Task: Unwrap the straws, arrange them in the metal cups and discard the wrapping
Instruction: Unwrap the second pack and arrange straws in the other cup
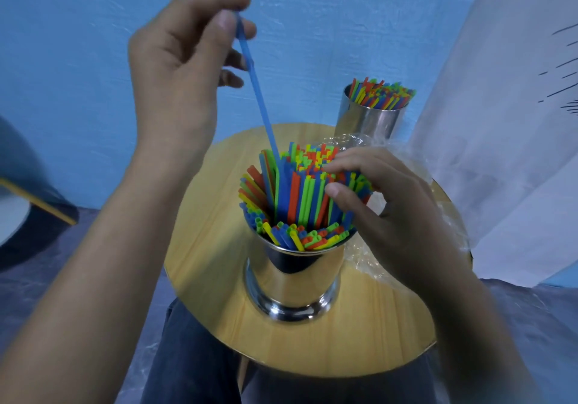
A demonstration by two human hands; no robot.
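Blue straw (260, 100): pinched at its top end between thumb and fingers of the left hand (178, 69), which is raised at 10 o'clock from the near cup (294, 281). Its long axis slopes from 11 o'clock down to 5, and its lower end is lost among the bundle (297, 194) in that cup. The straw is thus borne by the left hand alone, and the drop, judged as the step in hand, would run along that axis. Right hand (391, 213): at 3 o'clock of the near cup, thumb and curled fingers closed on the bundle's right side, steadying it. Near cup: metal, at the table's (206, 247) centre, packed with an upright bundle of blue, red, green and yellow, with shorter ends fanned out along the rim. Far cup (369, 119): metal, at 1 o'clock on the table's edge, well apart, filled with mixed straws (383, 92). Wrap (356, 141): clear film, lying crumpled on the table from 1 to 4 o'clock, partly under the right hand, not yet discarded.
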